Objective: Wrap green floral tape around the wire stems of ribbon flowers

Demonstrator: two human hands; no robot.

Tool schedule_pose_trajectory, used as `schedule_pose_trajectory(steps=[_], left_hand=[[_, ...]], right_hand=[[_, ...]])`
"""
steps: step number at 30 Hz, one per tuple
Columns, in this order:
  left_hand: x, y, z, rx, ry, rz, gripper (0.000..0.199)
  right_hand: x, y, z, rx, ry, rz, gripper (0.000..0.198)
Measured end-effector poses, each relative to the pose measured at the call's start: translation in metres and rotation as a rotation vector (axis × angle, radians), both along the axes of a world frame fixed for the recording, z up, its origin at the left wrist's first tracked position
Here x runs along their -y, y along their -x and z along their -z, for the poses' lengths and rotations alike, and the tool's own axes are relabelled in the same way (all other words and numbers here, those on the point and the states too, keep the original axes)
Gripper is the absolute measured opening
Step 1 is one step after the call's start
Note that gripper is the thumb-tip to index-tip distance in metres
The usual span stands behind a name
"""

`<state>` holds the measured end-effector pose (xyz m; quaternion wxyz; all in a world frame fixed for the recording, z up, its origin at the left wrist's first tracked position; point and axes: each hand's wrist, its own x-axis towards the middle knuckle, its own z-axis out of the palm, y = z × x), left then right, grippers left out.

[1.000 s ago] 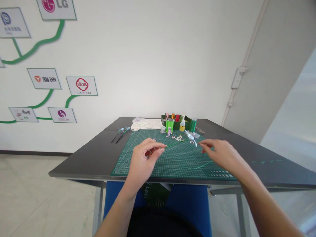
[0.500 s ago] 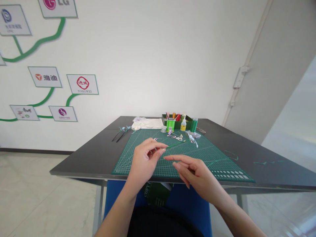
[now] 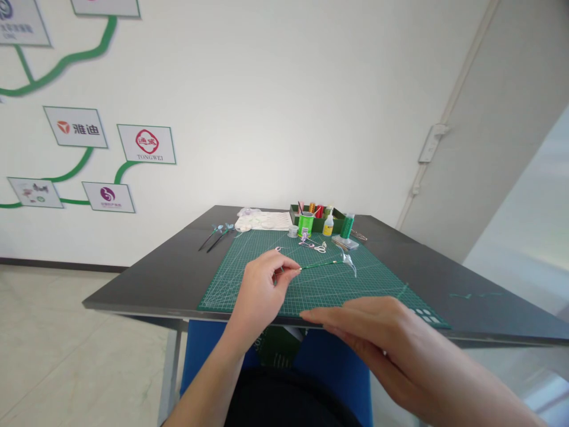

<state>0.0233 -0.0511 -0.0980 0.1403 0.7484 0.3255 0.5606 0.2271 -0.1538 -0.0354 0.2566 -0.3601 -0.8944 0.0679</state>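
My left hand [image 3: 267,281] pinches the near end of a thin green-wrapped stem [image 3: 317,264] between thumb and fingertips above the cutting mat [image 3: 262,249]. At the stem's far end is a pale, translucent blossom-like piece [image 3: 348,260]. My right hand [image 3: 377,332] is lower and closer to me, over the mat's front edge and apart from the stem. Its fingers are long and pressed together; what they hold, if anything, is hidden. A short bit of green strand [image 3: 403,290] shows just beyond it.
Scissors [image 3: 319,249] lie on the mat. Behind stand a green can [image 3: 306,224], a glue bottle [image 3: 328,225], a green spool [image 3: 348,226] and a box [image 3: 338,225] of thread spools. Two finished-looking stems [image 3: 217,238] lie left, near a white cloth [image 3: 271,220].
My right hand has drawn back toward me and to the right, away from my left fingers. My left hand keeps its pinch on the stem. The view has shifted slightly.
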Motion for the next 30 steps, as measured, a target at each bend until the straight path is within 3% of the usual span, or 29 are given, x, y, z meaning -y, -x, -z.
schedule_pose_trajectory(steps=[5, 9, 17, 23, 30], left_hand=[[0.002, -0.002, 0.000, -0.065, -0.018, 0.054, 0.017], [0.005, -0.003, -0.002, -0.088, -0.027, 0.094, 0.017], [0.018, -0.002, -0.007, -0.096, -0.032, 0.196, 0.018], [0.023, 0.001, -0.012, -0.055, -0.048, 0.268, 0.017], [0.028, 0.006, -0.013, 0.077, -0.007, 0.274, 0.008]], right_hand=[[-0.011, -0.005, -0.050, -0.016, -0.061, -0.111, 0.044], [-0.037, -0.007, -0.083, -0.066, -0.127, -0.069, 0.032], [-0.111, -0.012, -0.114, -0.149, 0.060, -0.047, 0.032], [-0.170, -0.027, -0.103, -0.145, 0.165, 0.069, 0.036], [-0.230, -0.060, -0.035, -0.163, 0.414, 0.165, 0.038]])
